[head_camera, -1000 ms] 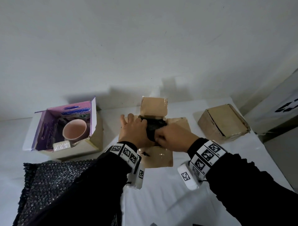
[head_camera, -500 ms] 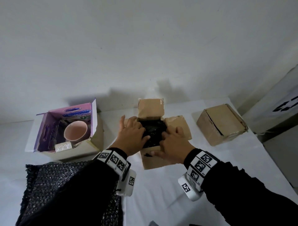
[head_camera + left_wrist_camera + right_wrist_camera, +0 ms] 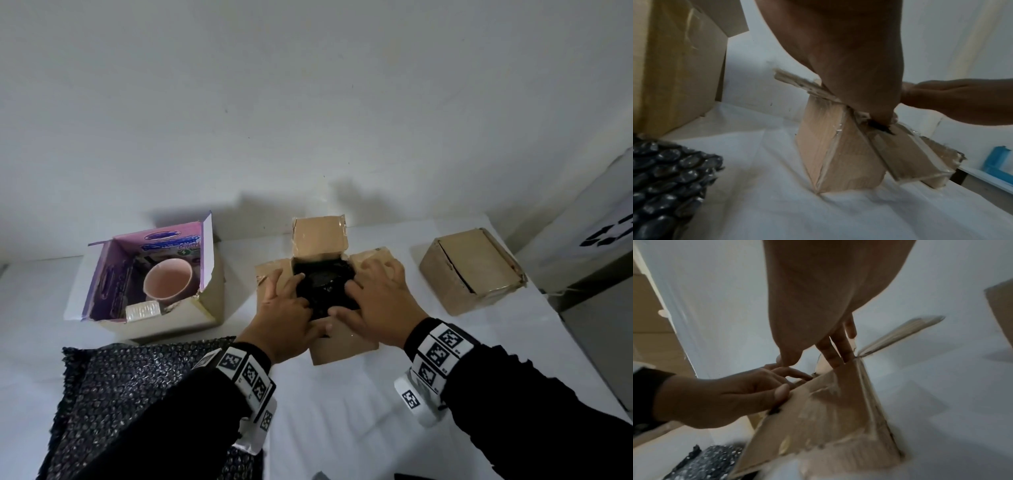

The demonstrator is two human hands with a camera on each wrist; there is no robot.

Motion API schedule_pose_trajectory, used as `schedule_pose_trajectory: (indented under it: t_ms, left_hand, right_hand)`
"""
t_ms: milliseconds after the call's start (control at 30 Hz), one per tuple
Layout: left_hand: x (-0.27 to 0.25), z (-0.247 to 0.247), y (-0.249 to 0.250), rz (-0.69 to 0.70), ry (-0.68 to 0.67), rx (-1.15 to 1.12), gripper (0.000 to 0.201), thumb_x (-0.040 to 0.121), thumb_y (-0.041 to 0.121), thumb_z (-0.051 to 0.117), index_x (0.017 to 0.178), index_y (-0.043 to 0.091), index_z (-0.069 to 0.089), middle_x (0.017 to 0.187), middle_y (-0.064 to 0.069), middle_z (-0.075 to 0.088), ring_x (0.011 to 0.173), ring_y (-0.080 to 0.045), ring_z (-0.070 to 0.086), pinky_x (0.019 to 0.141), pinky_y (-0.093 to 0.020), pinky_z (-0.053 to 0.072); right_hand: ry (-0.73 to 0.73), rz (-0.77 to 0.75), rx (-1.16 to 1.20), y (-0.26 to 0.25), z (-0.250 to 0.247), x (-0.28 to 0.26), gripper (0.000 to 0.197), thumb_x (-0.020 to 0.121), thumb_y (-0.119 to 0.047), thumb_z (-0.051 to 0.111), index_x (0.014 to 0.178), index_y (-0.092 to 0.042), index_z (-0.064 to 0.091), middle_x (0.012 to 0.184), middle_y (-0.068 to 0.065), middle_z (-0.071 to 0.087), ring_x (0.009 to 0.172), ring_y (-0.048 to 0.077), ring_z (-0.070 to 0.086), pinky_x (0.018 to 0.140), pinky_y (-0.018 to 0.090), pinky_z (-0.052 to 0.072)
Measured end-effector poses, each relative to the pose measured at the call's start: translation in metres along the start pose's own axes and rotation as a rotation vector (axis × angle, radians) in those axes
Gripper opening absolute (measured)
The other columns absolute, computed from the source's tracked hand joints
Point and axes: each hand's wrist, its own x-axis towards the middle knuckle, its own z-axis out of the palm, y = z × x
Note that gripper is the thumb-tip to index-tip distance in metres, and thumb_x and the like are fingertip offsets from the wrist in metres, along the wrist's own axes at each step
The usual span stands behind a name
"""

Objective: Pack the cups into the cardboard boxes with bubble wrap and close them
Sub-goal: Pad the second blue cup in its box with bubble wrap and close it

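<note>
both hands are flat-ish with fingers spread, left hand (image 3: 284, 318) and right hand (image 3: 378, 301) pressing the black bubble-wrapped bundle (image 3: 323, 286) down into the small open brown cardboard box (image 3: 346, 346), pink ceramic cup (image 3: 168, 282) sits in the purple-lined open carton (image 3: 150, 274) off left, closed brown cardboard box (image 3: 471, 270) off right

1. Left hand (image 3: 286, 317) — palm down, fingers (image 3: 297, 281) bent forward and downward, thumb (image 3: 780, 394) pointing toward the other hand.
2. Right hand (image 3: 378, 301) — palm down, fingers (image 3: 390, 270) spread, thumb reaching leftward.
3. Thumbs near each other; both forearms in black sleeves, marker bands at both wrists.
</note>
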Motion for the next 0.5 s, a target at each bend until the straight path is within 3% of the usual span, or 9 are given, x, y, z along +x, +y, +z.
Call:
schedule_pose_trajectory:
  t_ms: [100, 200, 267, 400, 500]
  left_hand:
    - [-0.001, -0.001, 0.002, -0.021, -0.024, 0.004, 0.099, 0.087, 0.063, -0.021, 0.118, 0.03, 0.068, 0.105, 0.013, 0.07, 0.148, -0.027, 0.014, 0.111, -0.06, -0.017]
    - [0.003, -0.006, 0.0, -0.04, -0.059, -0.06, 0.09, 0.09, 0.058, -0.013, 0.117, 0.03, 0.068, 0.109, 0.013, 0.069, 0.148, -0.023, 0.014, 0.113, -0.059, -0.014]
    - [0.008, -0.01, -0.003, -0.056, -0.071, -0.121, 0.08, 0.094, 0.055, -0.002, 0.111, 0.028, 0.071, 0.106, 0.014, 0.07, 0.145, -0.019, 0.019, 0.114, -0.057, -0.008]
    - [0.011, -0.007, -0.017, -0.071, 0.04, -0.054, 0.072, 0.089, 0.063, 0.009, 0.096, 0.029, 0.073, 0.102, 0.015, 0.067, 0.131, -0.019, 0.036, 0.108, -0.052, 0.011]
    - [0.014, -0.004, -0.02, -0.18, 0.17, -0.053, 0.058, 0.079, 0.073, 0.033, 0.098, 0.031, 0.068, 0.112, 0.012, 0.062, 0.128, -0.027, 0.038, 0.099, -0.051, 0.019]
  right_hand:
    - [0.005, 0.039, -0.028, 0.0, 0.006, 0.001, 0.066, 0.089, -0.075, 0.027, 0.093, -0.019, 0.063, 0.125, 0.006, 0.057, 0.128, 0.029, 0.041, 0.11, 0.057, 0.015]
    - [-0.025, 0.062, -0.04, -0.005, 0.011, 0.004, 0.062, 0.089, -0.069, 0.032, 0.097, -0.017, 0.065, 0.128, 0.008, 0.06, 0.133, 0.028, 0.04, 0.115, 0.055, -0.002]
    - [-0.089, 0.084, -0.087, -0.007, 0.002, 0.013, 0.054, 0.092, -0.062, 0.034, 0.1, -0.02, 0.065, 0.121, 0.003, 0.063, 0.132, 0.026, 0.037, 0.115, 0.057, -0.007]
    - [-0.062, 0.036, -0.215, 0.007, -0.022, 0.032, 0.02, 0.092, -0.031, 0.048, 0.095, -0.03, 0.068, 0.1, -0.014, 0.065, 0.123, 0.022, 0.039, 0.108, 0.052, 0.0]
    - [-0.16, 0.047, -0.263, 0.015, -0.024, 0.038, 0.018, 0.086, -0.025, 0.056, 0.093, -0.031, 0.071, 0.096, -0.016, 0.067, 0.129, 0.022, 0.033, 0.106, 0.052, -0.003]
